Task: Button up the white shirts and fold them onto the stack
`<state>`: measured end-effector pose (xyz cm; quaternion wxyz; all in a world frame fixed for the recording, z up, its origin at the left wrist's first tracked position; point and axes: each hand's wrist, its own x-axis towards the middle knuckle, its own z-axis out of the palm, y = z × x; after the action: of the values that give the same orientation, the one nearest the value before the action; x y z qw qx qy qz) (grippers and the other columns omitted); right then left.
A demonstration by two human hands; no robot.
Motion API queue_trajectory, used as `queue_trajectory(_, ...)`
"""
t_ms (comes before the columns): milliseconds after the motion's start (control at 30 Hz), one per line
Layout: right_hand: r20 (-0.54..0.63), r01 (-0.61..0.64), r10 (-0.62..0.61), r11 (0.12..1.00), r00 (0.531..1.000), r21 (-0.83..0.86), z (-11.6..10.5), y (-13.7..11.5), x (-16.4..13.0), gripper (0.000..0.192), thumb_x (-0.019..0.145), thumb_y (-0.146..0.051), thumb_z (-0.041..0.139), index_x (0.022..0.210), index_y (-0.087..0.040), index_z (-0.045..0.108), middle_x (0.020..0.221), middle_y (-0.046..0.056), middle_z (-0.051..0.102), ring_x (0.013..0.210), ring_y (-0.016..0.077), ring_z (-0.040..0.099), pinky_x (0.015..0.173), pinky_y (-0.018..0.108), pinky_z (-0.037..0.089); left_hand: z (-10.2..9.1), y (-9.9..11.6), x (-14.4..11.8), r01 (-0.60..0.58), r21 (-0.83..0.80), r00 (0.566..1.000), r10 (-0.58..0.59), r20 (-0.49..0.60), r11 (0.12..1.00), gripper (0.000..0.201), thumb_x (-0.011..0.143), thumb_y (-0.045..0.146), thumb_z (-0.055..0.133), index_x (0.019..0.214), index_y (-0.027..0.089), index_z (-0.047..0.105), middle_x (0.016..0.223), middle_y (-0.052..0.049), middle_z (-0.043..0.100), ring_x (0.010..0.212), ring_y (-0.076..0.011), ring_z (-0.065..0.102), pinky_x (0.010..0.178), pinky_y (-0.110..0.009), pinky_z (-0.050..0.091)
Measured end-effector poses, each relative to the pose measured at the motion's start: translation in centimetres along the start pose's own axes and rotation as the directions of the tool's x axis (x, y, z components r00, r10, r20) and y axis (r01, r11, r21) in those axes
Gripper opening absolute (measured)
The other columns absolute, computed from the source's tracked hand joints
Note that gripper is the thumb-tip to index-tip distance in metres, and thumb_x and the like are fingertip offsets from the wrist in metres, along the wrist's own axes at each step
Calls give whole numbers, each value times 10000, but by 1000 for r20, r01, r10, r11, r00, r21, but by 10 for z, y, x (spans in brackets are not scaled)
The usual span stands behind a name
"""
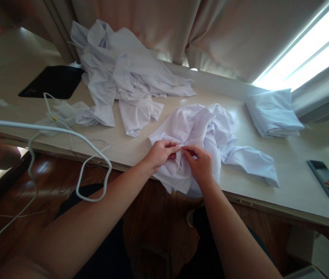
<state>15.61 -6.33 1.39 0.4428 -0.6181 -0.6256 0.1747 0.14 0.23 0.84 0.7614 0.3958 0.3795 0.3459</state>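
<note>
A crumpled white shirt [207, 124] lies at the front of the table, with one sleeve stretched to the right and its lower part hanging over the edge. My left hand [164, 152] pinches the cloth between thumb and fingers. Right beside it, fingertips nearly touching, my right hand [198, 161] grips the same spot of fabric. Whatever small detail sits between the fingertips is too small to make out.
More loose white garments [132, 73] are heaped at the back left, near a black mat [52, 82]. A power strip [65, 112] and a white cable [91, 145] are at the left. A folded white stack [273, 112] and a phone [327, 179] lie at the right.
</note>
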Motion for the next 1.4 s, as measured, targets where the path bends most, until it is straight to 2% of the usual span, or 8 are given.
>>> queue_trajectory(133,-11,-9,10,1000,1000,19,4,1,1,184,905,-304,585,995,-246,735,936,42,740,777,192,667,768,359,544,-2,-1,2,-100,83,995,101,-18,992,298,700,341,825,880,131,712,754,-9,632,611,-74,517,609,-221,422)
queue_trajectory(267,-1,-12,12,999,1000,36,6,1,3,189,900,-299,585,998,-242,736,930,44,740,771,191,668,750,354,544,-5,2,2,-226,222,972,236,-20,949,252,736,290,787,922,144,698,793,-22,657,689,-107,570,662,-231,438)
queue_trajectory(367,24,-7,6,999,1000,36,6,0,5,185,894,-283,581,992,-241,734,939,43,740,787,191,669,756,352,544,-6,6,2,-268,281,959,282,-10,922,239,751,237,759,964,168,678,787,-14,653,715,-121,590,688,-235,440)
queue_trajectory(533,40,1,-3,1000,999,28,4,2,6,176,884,-273,584,969,-242,736,928,41,739,782,196,665,759,364,541,-8,8,1,-288,305,956,291,35,908,226,773,196,717,990,185,658,770,-2,631,699,-121,583,691,-239,440)
queue_trajectory(767,45,11,-12,999,999,35,3,2,5,164,885,-271,594,964,-248,736,932,38,736,800,204,665,779,375,540,-10,9,0,-281,329,960,266,90,901,219,796,216,688,1007,189,637,756,1,618,662,-119,571,646,-238,442)
queue_trajectory(967,47,1,-3,999,999,41,2,-1,5,164,891,-292,597,964,-247,737,933,40,737,810,205,669,788,375,541,-9,13,-2,-321,342,947,287,148,883,202,811,232,668,1006,187,642,755,2,608,664,-114,558,642,-233,440)
queue_trajectory(1167,50,-20,16,997,999,78,1,-1,5,158,882,-293,611,950,-239,743,919,38,740,802,201,669,777,363,535,-13,13,-1,-274,297,957,227,184,915,225,805,266,688,1014,192,648,784,1,592,652,-101,542,597,-217,425)
queue_trajectory(1400,61,-106,98,980,993,169,1,1,4,153,860,-320,649,936,-233,750,871,31,740,753,187,667,732,337,534,-16,9,3,-262,200,948,213,236,944,266,794,265,726,1024,175,626,819,3,598,719,-92,561,635,-197,430)
